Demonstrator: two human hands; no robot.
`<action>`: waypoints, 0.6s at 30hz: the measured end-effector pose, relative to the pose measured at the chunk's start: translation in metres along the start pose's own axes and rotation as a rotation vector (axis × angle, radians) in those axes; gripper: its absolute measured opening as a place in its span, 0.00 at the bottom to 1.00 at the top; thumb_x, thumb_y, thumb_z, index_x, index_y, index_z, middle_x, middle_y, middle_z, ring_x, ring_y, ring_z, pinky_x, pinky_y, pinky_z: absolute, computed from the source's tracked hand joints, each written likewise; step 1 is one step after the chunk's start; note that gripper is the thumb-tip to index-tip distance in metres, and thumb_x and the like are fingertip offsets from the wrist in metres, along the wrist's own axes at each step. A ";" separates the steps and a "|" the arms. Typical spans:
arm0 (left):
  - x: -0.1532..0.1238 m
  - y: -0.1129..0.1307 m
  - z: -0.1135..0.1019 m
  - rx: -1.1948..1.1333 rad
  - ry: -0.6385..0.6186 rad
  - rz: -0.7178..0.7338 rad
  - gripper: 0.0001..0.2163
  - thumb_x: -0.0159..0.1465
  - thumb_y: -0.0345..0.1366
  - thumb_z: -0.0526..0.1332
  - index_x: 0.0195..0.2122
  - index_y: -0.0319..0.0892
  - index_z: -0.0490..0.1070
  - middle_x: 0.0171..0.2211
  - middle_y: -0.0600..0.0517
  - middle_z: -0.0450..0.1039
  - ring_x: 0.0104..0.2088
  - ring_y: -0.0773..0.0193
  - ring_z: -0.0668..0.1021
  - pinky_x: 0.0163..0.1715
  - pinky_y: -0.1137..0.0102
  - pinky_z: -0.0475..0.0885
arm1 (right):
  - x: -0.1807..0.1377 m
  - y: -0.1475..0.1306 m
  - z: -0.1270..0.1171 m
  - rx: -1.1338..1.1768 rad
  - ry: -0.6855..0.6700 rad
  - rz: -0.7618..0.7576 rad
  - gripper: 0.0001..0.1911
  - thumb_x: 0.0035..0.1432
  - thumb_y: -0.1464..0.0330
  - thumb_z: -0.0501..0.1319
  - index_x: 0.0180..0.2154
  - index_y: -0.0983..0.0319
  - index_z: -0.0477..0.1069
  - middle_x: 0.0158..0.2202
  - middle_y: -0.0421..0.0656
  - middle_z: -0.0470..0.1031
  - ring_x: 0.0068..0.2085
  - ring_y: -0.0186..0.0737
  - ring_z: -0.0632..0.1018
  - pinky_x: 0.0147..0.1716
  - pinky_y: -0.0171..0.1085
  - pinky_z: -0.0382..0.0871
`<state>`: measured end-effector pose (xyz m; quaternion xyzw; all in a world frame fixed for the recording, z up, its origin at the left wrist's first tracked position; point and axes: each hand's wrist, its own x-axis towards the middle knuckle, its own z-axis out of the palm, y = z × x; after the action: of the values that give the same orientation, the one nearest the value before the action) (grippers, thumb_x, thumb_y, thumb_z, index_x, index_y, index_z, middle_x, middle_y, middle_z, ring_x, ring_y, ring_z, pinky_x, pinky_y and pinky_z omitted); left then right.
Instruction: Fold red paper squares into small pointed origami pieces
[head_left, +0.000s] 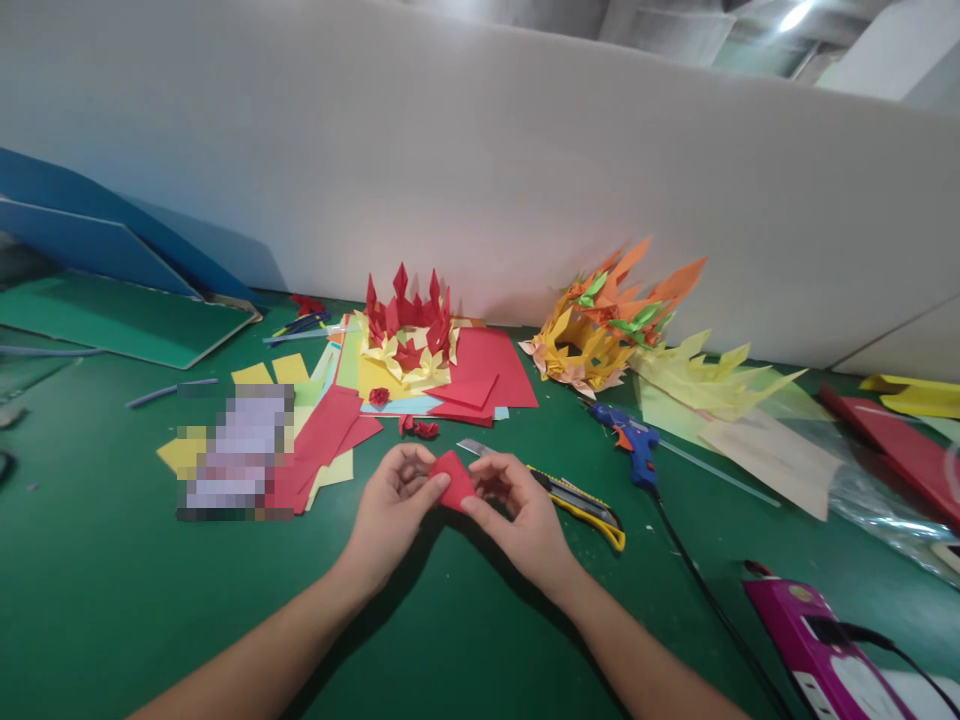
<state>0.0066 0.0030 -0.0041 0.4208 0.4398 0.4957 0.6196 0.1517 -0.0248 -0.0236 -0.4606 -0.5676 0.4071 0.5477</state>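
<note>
Both of my hands pinch a small folded piece of red paper just above the green table. My left hand grips its left side between thumb and fingers. My right hand holds its right edge with thumb and forefinger, the other fingers curled. A yellow utility knife lies on the table right behind my right hand.
Sheets of red and yellow paper lie spread behind my hands, with a red-and-yellow paper crown on them. An orange-and-yellow paper crown stands by the white wall. A blue glue gun and a magenta box sit to the right.
</note>
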 end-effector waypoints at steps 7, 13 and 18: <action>-0.002 -0.004 0.004 0.035 -0.043 0.043 0.13 0.45 0.31 0.67 0.28 0.42 0.64 0.25 0.60 0.68 0.26 0.72 0.73 0.28 0.75 0.69 | 0.001 0.002 -0.001 -0.025 0.056 0.033 0.09 0.50 0.67 0.62 0.35 0.59 0.66 0.30 0.39 0.69 0.31 0.35 0.73 0.31 0.34 0.70; 0.000 -0.004 -0.001 -0.004 0.043 0.087 0.13 0.46 0.33 0.68 0.27 0.44 0.62 0.20 0.63 0.65 0.20 0.74 0.69 0.23 0.78 0.65 | 0.001 0.001 -0.001 -0.095 0.030 -0.033 0.10 0.48 0.68 0.64 0.32 0.59 0.65 0.29 0.38 0.69 0.28 0.34 0.73 0.28 0.33 0.70; 0.000 -0.002 -0.004 0.133 0.072 0.006 0.07 0.48 0.37 0.67 0.27 0.41 0.74 0.28 0.53 0.75 0.30 0.66 0.75 0.34 0.71 0.70 | -0.001 0.000 -0.002 -0.245 0.041 -0.084 0.07 0.50 0.68 0.65 0.31 0.60 0.67 0.28 0.39 0.72 0.29 0.36 0.73 0.31 0.35 0.70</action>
<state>0.0038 0.0031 -0.0073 0.4443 0.4923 0.4821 0.5725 0.1539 -0.0258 -0.0237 -0.5082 -0.6204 0.3020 0.5154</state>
